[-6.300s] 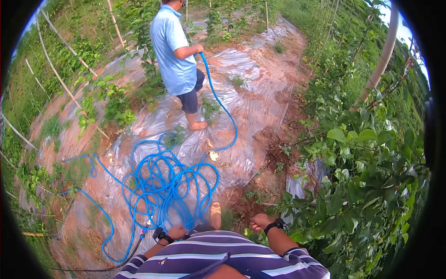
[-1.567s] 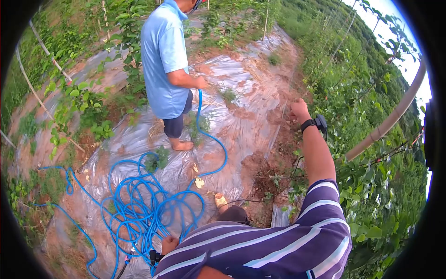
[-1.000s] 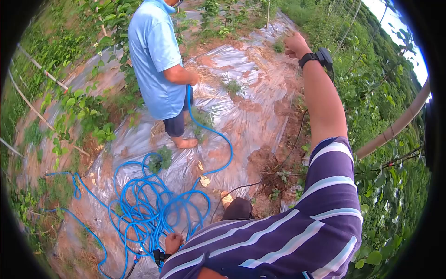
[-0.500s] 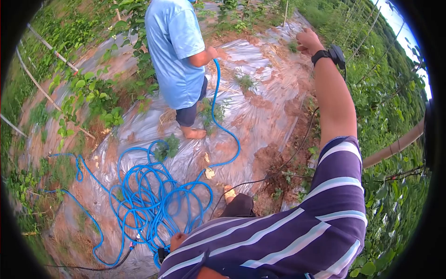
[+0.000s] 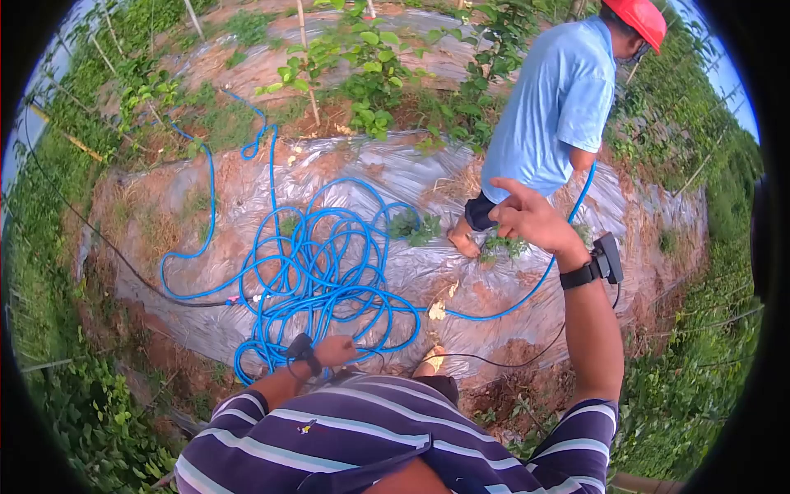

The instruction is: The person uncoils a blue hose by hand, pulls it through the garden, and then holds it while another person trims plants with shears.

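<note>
My right hand (image 5: 533, 218) is raised, a black device strapped to its wrist, with the index finger stretched out and the others partly curled. Nothing shows in it, and in the view it overlaps the lower edge of a co-worker's blue shirt. My left hand (image 5: 336, 351) is low in front of my striped shirt, near the bottom of a tangled blue hose (image 5: 329, 247); its fingers are too small to make out. It also has a black device at the wrist. The co-worker (image 5: 547, 107), in a red cap, holds one end of the hose at the right.
Silvery plastic sheeting (image 5: 461, 280) with patches of soil covers the ground. A thin black cable (image 5: 502, 363) runs across it at my feet. Leafy plants (image 5: 374, 74) and a wooden stake (image 5: 308, 66) stand behind the hose. Dense greenery lies on both sides.
The view has turned left, so the co-worker and hose appear farther right. My right hand has come lower and its index finger now extends. My left hand and forearm show more fully.
</note>
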Action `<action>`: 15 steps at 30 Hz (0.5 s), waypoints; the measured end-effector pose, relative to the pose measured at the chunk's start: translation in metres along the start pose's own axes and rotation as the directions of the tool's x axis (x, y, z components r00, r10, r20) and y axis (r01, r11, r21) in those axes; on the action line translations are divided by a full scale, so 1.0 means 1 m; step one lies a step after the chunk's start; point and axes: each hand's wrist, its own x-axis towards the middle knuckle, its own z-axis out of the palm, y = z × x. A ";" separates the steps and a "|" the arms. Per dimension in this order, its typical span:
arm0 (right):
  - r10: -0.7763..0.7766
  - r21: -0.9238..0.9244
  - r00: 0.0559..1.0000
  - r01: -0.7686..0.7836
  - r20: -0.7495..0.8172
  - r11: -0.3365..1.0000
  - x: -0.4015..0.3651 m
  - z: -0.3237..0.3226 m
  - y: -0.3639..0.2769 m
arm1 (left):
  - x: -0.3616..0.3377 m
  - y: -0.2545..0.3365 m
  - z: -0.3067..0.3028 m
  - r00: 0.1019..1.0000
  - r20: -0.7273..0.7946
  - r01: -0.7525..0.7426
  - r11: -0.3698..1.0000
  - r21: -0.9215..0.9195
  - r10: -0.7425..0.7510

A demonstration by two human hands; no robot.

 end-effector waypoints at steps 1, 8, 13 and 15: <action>-0.071 0.044 0.996 0.068 0.058 0.997 0.017 0.025 -0.018 | -0.002 0.001 0.000 1.000 -0.020 -0.004 1.000 -0.018 0.004; -0.179 0.194 0.983 0.168 0.041 0.967 0.072 0.115 -0.046 | -0.051 -0.030 0.000 0.989 -0.079 0.109 0.972 -0.209 -0.128; 0.404 0.426 0.862 -0.503 0.306 0.752 0.001 0.205 0.159 | -0.100 -0.070 0.014 0.902 0.026 0.373 0.751 -0.545 -0.430; 0.634 0.469 0.728 -0.670 0.261 0.576 -0.052 0.243 0.251 | -0.105 -0.067 0.010 0.876 0.126 0.475 0.792 -0.384 -0.465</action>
